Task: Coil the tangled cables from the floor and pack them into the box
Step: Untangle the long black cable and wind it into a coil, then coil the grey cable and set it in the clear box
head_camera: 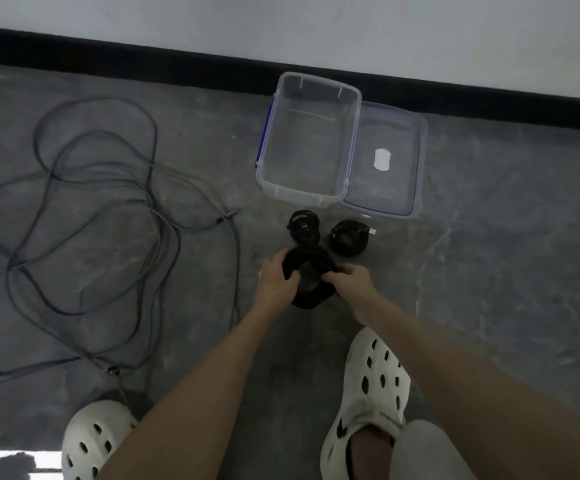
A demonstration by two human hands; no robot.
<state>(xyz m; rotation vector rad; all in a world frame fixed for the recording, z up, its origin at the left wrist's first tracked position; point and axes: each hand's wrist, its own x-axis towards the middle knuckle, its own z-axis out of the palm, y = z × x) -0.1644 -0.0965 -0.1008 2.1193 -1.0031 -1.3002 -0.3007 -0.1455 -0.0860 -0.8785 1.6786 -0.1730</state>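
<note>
A black coiled cable [307, 268] sits between both hands just above the grey floor [489, 271], in front of the person's feet. The left hand [276, 280] curls its fingers round the coil's left side, and the right hand [349, 278] grips its right side, thumb and fingers closed on the loops. Just beyond it lie two smaller black coils, apart from each other: one with a red mark [304, 226] on the left, and one with a pale plug end [349, 237] on the right. Behind these stands a clear plastic box [271, 161] with blue clips, open, with its clear lid [416, 161] lying right beside it against its right wall. Well to the left, a long grey cable [164, 237] sprawls in loose tangled loops over the floor. Two white perforated clogs show at the bottom, the left clog [91, 441] and the right clog [375, 386]. A black skirting strip [143, 58] runs along the pale wall.
</note>
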